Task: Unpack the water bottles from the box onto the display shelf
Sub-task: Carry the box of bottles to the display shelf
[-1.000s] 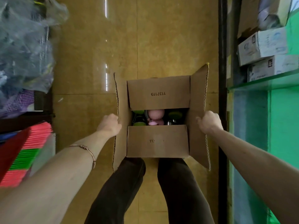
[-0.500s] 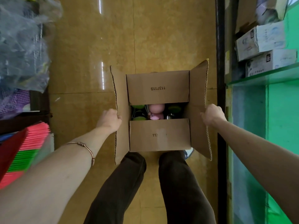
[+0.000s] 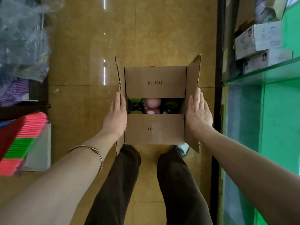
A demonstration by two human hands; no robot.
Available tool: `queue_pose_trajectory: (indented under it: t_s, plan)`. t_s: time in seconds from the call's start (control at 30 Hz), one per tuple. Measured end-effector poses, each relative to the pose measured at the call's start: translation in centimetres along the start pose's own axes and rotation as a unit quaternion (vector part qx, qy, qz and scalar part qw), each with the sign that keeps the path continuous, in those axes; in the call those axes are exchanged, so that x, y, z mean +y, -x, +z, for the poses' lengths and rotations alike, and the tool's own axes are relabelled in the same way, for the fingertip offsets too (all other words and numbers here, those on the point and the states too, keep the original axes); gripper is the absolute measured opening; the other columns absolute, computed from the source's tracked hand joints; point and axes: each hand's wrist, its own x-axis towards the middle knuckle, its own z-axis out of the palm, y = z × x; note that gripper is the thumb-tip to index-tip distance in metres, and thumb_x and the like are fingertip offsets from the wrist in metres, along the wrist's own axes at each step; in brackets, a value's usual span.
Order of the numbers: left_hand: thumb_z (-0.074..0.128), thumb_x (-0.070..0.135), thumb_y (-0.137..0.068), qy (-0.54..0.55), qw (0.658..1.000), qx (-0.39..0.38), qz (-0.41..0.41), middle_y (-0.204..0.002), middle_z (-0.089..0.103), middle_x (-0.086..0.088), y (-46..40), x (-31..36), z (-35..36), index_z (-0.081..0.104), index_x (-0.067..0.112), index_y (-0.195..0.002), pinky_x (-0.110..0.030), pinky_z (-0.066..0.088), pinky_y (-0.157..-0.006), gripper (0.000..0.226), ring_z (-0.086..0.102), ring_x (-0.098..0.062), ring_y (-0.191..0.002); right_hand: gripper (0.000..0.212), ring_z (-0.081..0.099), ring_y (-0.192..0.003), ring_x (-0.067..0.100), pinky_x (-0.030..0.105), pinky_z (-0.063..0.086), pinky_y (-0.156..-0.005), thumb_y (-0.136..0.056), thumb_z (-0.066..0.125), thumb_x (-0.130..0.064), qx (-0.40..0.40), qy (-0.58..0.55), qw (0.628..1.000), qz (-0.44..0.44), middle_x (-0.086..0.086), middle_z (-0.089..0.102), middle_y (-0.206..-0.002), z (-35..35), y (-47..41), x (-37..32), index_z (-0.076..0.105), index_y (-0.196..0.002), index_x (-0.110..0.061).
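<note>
The left hand (image 3: 117, 116) and right hand (image 3: 198, 114) press flat, fingers straight, on the box (image 3: 155, 129) side flaps; they grip nothing. Pink and green bottles (image 3: 153, 103) show inside.

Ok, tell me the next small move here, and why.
Probably fold the two inner flaps back. They still cover most of the box, leaving only a narrow gap over the bottles. Both hands, left and right, lie flat and open beside it, holding nothing.

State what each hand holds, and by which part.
Nothing is gripped. The left hand and right hand lie flat, fingers straight, against the side flaps of the brown cardboard box.
</note>
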Motion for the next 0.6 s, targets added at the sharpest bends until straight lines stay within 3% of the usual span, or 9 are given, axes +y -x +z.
queue_pose_trajectory:
  t_s: [0.1,0.2,0.27,0.37,0.47,0.53,0.6]
  plan:
    - [0.05,-0.002,-0.09,-0.113,0.993,0.003,0.019,-0.154,-0.023,-0.021,0.9,1.2,0.5,0.011,-0.001,-0.149,-0.042,0.01,-0.12,0.071,-0.017,-0.033,-0.144,0.068,-0.014,-0.146,0.031,0.037,0.002,-0.118,-0.099,0.035,-0.007,-0.005,0.059,0.997,-0.046,0.022,-0.024,-0.154,0.0,1.0,0.2,-0.012,-0.148,0.003]
    - [0.049,0.01,-0.093,-0.247,0.961,-0.056,0.107,-0.156,-0.01,-0.023,1.5,2.0,1.1,0.048,0.003,-0.134,-0.044,-0.008,-0.118,0.042,-0.016,-0.034,-0.144,0.07,-0.014,-0.145,0.034,0.042,-0.002,-0.118,-0.097,0.047,-0.015,-0.05,0.143,0.981,-0.121,0.024,-0.015,-0.156,-0.3,2.1,0.1,0.004,-0.15,0.001]
    - [0.051,0.02,-0.093,-0.311,0.933,-0.112,0.143,-0.157,0.004,-0.022,1.6,2.7,1.6,0.057,0.008,-0.128,-0.045,-0.013,-0.115,0.037,-0.007,-0.034,-0.146,0.067,-0.011,-0.146,0.036,0.043,-0.001,-0.118,-0.095,0.052,-0.021,-0.085,0.177,0.97,-0.146,0.024,-0.006,-0.157,-0.1,2.5,-0.4,0.017,-0.15,-0.002]
    - [0.048,0.029,-0.095,-0.371,0.906,-0.167,0.119,-0.155,0.01,-0.024,0.6,3.7,2.8,0.04,0.009,-0.142,-0.047,-0.01,-0.116,0.051,0.006,-0.036,-0.146,0.066,0.002,-0.146,0.038,0.045,0.005,-0.119,-0.097,0.049,-0.027,-0.135,0.201,0.962,-0.124,0.024,0.008,-0.157,0.9,2.1,-1.9,0.018,-0.149,-0.002]
    - [0.056,0.033,-0.091,-0.344,0.914,-0.209,0.045,-0.155,-0.002,-0.027,-0.6,3.6,4.6,0.011,0.01,-0.151,-0.052,0.006,-0.116,0.079,0.011,-0.041,-0.143,0.065,0.02,-0.142,0.037,0.042,0.015,-0.117,-0.098,0.042,-0.03,-0.163,0.19,0.966,-0.056,0.025,0.023,-0.152,2.0,1.1,-3.6,0.018,-0.148,0.003]
    - [0.065,0.039,-0.084,-0.274,0.936,-0.221,0.011,-0.156,-0.013,-0.021,-1.5,3.1,5.7,-0.003,0.02,-0.152,-0.06,0.011,-0.113,0.098,0.007,-0.047,-0.142,0.065,0.016,-0.144,0.036,0.042,0.013,-0.118,-0.1,0.036,-0.03,-0.164,0.156,0.974,-0.029,0.024,0.017,-0.155,3.1,-0.2,-4.7,0.011,-0.15,0.003]
    - [0.063,0.039,-0.085,-0.222,0.952,-0.21,0.015,-0.157,-0.019,-0.015,-2.3,2.4,6.5,-0.007,0.028,-0.151,-0.066,0.011,-0.11,0.097,-0.001,-0.048,-0.141,0.064,0.009,-0.145,0.037,0.045,0.009,-0.118,-0.101,0.032,-0.028,-0.156,0.117,0.98,-0.019,0.024,0.006,-0.157,4.0,-1.7,-5.6,0.003,-0.151,-0.001]
